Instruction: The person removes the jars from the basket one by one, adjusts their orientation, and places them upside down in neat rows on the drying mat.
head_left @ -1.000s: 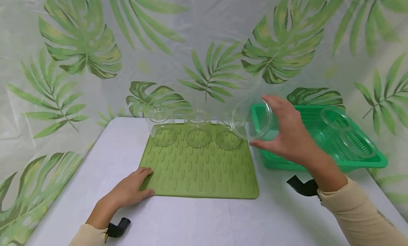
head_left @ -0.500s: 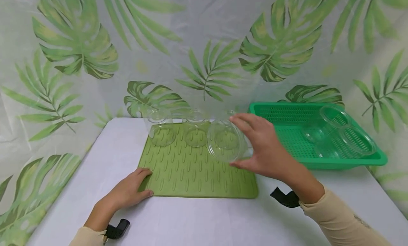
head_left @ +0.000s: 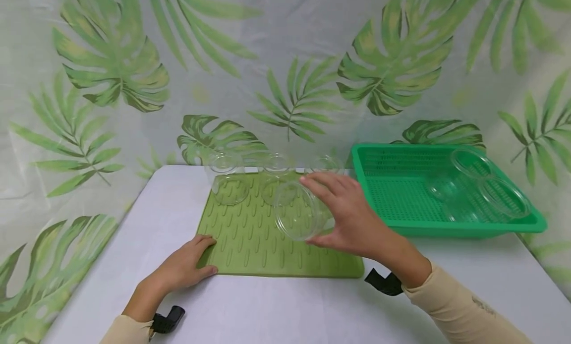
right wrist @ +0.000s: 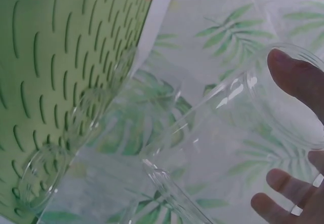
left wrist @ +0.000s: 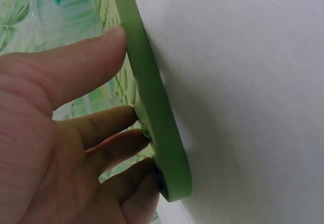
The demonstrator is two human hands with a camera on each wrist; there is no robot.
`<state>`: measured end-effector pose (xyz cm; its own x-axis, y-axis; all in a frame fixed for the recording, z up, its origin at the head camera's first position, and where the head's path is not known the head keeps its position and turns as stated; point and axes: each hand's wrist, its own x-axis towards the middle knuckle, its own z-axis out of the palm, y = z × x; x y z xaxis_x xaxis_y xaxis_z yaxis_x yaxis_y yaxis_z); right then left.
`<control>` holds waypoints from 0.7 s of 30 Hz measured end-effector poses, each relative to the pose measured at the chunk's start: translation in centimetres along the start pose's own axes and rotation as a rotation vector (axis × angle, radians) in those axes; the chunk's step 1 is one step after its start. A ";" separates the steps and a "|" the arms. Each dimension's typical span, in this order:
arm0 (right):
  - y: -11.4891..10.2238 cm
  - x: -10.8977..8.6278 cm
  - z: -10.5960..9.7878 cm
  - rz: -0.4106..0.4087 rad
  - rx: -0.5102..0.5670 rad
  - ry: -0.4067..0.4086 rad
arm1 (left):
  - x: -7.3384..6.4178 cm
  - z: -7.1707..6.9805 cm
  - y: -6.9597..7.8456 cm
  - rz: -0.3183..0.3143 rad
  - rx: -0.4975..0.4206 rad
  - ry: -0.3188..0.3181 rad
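Observation:
My right hand [head_left: 352, 215] grips a clear cup [head_left: 296, 216] between thumb and fingers. The cup is tilted with its round mouth toward the head camera, and it overlaps the middle of the green ribbed mat [head_left: 267, 257]. In the right wrist view the cup's see-through side [right wrist: 202, 127] stretches away from the fingertips. My left hand [head_left: 180, 264] rests at the mat's front left corner, fingers extended; the left wrist view shows the thumb [left wrist: 96, 57] and fingers at the mat's edge. Along the mat's back, three clear cups stand upside down in a row, the left cup [head_left: 229, 204] farthest from my right hand.
A green perforated basket [head_left: 446, 230] stands to the right of the mat, with clear cups [head_left: 504, 198] lying in its right part. Behind the white table [head_left: 285, 309] hangs a leaf-patterned sheet [head_left: 285, 46].
My right hand has carried the cup from beside the basket leftward and lower, to over the mat. The left hand stays at the mat's corner.

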<state>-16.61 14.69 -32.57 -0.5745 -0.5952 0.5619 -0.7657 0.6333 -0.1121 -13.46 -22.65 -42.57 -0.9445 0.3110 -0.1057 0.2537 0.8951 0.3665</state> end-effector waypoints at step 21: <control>0.2 -0.1 1.0 0.022 0.010 0.005 | 0.3 0.3 -0.2 -0.024 0.006 -0.005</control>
<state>-17.04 14.40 -33.43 -0.5898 -0.5788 0.5631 -0.7558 0.6412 -0.1327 -13.75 -22.65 -42.92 -0.9493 0.2911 -0.1185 0.2325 0.9040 0.3587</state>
